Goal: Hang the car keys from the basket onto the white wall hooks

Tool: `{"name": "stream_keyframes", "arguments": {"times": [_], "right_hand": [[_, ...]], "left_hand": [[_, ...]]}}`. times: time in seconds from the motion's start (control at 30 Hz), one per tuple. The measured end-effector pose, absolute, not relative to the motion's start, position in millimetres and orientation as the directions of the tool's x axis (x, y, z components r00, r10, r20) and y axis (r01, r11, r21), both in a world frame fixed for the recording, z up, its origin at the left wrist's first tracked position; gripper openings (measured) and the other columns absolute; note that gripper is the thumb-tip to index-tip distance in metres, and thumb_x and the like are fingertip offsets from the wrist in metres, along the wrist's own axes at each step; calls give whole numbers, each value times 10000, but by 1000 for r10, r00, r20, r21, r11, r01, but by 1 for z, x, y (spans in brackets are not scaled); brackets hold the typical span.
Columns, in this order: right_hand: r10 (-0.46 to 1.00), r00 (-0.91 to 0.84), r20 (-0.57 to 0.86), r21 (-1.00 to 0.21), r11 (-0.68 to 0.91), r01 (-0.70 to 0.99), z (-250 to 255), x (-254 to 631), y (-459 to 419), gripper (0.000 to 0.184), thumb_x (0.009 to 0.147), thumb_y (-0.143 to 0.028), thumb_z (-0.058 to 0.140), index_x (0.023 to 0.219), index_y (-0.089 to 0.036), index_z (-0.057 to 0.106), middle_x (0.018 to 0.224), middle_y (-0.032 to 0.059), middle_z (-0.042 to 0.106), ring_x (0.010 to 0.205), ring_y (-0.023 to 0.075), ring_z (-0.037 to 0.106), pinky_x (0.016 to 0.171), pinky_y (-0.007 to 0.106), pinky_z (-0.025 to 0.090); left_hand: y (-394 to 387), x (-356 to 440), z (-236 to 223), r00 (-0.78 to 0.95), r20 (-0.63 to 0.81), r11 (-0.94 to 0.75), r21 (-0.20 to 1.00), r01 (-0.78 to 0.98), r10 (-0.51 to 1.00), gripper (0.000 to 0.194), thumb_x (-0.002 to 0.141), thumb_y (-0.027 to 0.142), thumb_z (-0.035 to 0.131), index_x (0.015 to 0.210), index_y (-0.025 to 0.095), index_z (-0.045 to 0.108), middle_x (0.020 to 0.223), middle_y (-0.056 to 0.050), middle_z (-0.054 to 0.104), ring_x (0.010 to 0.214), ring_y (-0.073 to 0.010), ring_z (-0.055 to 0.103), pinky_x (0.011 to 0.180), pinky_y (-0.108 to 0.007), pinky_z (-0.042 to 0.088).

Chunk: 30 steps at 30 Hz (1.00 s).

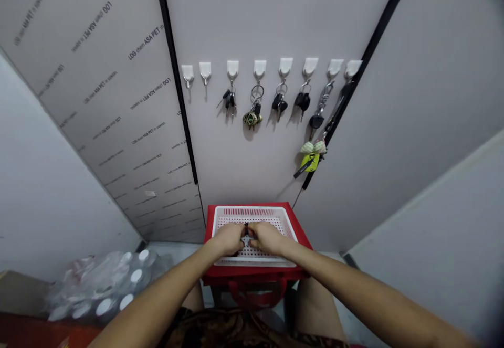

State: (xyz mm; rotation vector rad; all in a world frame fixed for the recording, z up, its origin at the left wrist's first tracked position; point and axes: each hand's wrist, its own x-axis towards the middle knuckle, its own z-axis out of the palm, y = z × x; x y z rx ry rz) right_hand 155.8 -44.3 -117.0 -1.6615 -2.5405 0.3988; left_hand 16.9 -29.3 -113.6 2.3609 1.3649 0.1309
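Observation:
My left hand (229, 238) and my right hand (268, 238) meet over a white perforated plastic basket (291, 227). The fingers of both are curled and closed together. Between the fingertips a small dark thing (247, 227) shows, held from both sides; the fingers hide most of it, so I cannot make out its kind. Under the basket is a red cloth bag (301, 238), with its handle (260, 301) hanging down on my side.
On the cabinet door ahead is a row of white hooks (260, 69). Several bunches of keys (302, 100) hang there, one with a yellow-green tag (311, 161). A black door strip (177, 80) runs along the left. Plastic-wrapped bottles (104, 306) stand on the floor at lower left.

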Motion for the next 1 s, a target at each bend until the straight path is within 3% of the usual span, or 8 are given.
{"name": "stream_keyframes", "arguments": {"times": [0.13,0.3,0.4,0.53,0.73,0.87,0.93,1.0], "right_hand": [[951,-308,34,-282,304,910,-120,161,-37,215,588,-182,460,799,-161,498,756,46,546,703,141,481,592,216,306],[978,-209,2,-274,201,940,-124,161,-29,172,607,-181,433,752,-155,520,795,69,539,738,155,485,622,227,314],[987,-157,20,-291,156,944,-124,157,-26,162,605,-162,418,732,-152,518,784,67,540,736,154,487,622,225,320],[988,-127,88,-327,149,933,-125,153,-25,268,580,-111,406,830,-133,500,825,82,550,764,155,487,648,226,323],[979,-200,-34,-354,175,919,-118,159,-25,175,534,-65,374,562,-128,534,585,47,572,577,132,500,514,209,330],[952,-264,-153,-619,116,777,-86,162,-19,97,533,-93,396,531,-140,481,404,-36,463,392,78,431,386,174,301],[945,-293,-147,-754,85,652,-60,158,-14,45,563,-137,410,543,-146,449,361,-62,414,335,62,394,357,170,301],[944,-320,-79,-839,111,533,-30,149,-7,43,578,-174,434,545,-147,434,349,-71,404,326,54,390,361,168,315]], "left_hand": [[-23,14,-118,421,-89,-362,375,854,902,267,573,95,411,813,155,514,763,-101,582,737,-199,517,617,-268,354],[-21,17,-123,385,-81,-322,408,854,919,317,572,155,453,888,152,482,810,-93,574,764,-183,510,640,-251,349],[-20,22,-124,341,-47,-284,453,845,939,308,574,236,475,875,172,484,843,-82,564,785,-188,503,649,-257,349],[-20,26,-125,293,-67,-234,445,864,954,231,572,165,461,797,174,511,812,-89,573,760,-197,514,632,-274,352],[-16,22,-129,278,-91,-198,500,843,956,188,538,75,431,678,152,529,702,-71,576,683,-197,513,564,-272,352],[-11,16,-118,358,-83,-178,751,636,930,302,483,50,480,771,137,501,753,-50,562,674,-155,498,555,-233,361],[-8,12,-101,454,-59,-139,911,389,889,390,466,48,509,846,129,465,820,-51,547,710,-134,493,580,-215,370],[-5,8,-78,532,23,-108,986,129,847,374,505,85,514,872,117,448,832,-55,544,741,-121,492,637,-217,369]]}}
